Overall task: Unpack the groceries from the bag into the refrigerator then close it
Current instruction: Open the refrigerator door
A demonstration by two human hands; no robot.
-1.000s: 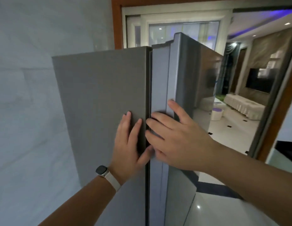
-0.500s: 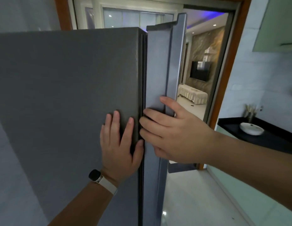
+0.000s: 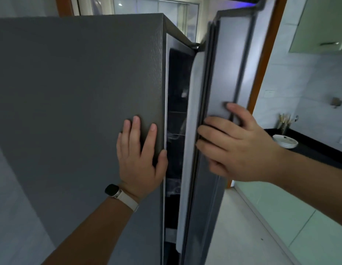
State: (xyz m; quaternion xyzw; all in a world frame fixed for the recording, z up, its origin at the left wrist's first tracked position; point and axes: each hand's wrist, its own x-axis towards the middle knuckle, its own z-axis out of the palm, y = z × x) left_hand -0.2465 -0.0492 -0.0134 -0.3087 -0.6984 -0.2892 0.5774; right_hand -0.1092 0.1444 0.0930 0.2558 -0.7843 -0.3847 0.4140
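Observation:
A tall grey refrigerator (image 3: pixel 80 92) fills the left of the view, seen from its side. Its door (image 3: pixel 229 73) stands a little way open, with a dark gap showing shelves inside. My left hand (image 3: pixel 139 155), with a watch on its wrist, lies flat against the side wall by the front edge, thumb hooked round the corner. My right hand (image 3: pixel 235 142) grips the door's free edge, fingers curled over the inner seal, thumb on the outer face. No bag or groceries are in view.
A black counter (image 3: pixel 309 148) on the right carries a stack of white plates (image 3: pixel 284 141) and a holder with sticks. A pale green wall cabinet (image 3: pixel 319 23) hangs above. A brown doorframe (image 3: pixel 261 73) stands behind the door. Light floor tiles spread below.
The door has swung away from the cabinet, opening a dark gap where it was nearly shut. My right hand moved right with the door edge. My view shifted right.

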